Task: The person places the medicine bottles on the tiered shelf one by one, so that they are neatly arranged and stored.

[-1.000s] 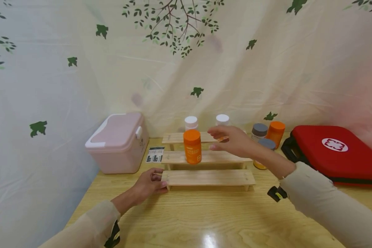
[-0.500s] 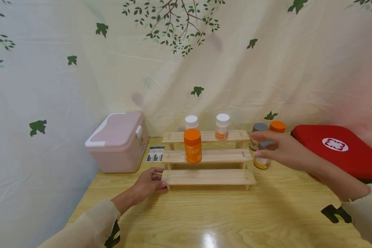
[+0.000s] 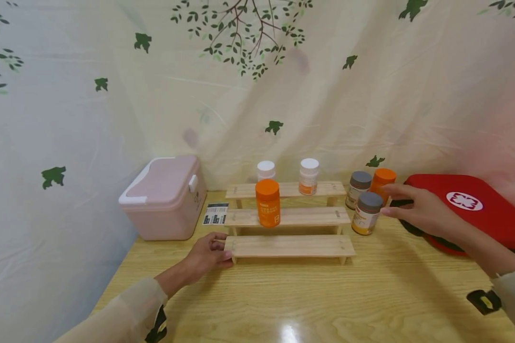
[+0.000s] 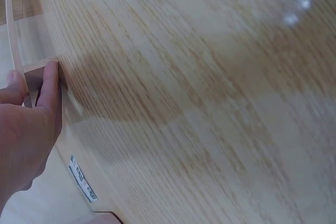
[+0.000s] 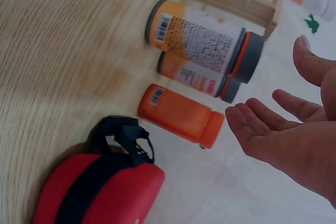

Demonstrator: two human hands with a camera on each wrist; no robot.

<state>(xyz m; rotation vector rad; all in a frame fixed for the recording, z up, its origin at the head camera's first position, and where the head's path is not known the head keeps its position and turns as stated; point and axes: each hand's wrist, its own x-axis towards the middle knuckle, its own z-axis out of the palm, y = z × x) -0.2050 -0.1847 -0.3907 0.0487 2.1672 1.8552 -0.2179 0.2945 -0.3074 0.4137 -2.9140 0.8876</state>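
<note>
Right of centre in the head view, the front upright, grey-lidded, yellow-and-white plastic jar (image 3: 366,216) stands just left of the nearer right hand (image 3: 425,210), thumb and fingers apart, while the left hand (image 3: 205,256) pinches the pale wooden rack (image 3: 289,246).

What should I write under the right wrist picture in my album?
The right hand, holding nothing, near two gray-capped bottles, an orange bottle and a red case.

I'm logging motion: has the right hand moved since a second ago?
Yes: in the head view, the right hand went rightward, from over the wooden rack to beyond its right end.
</note>
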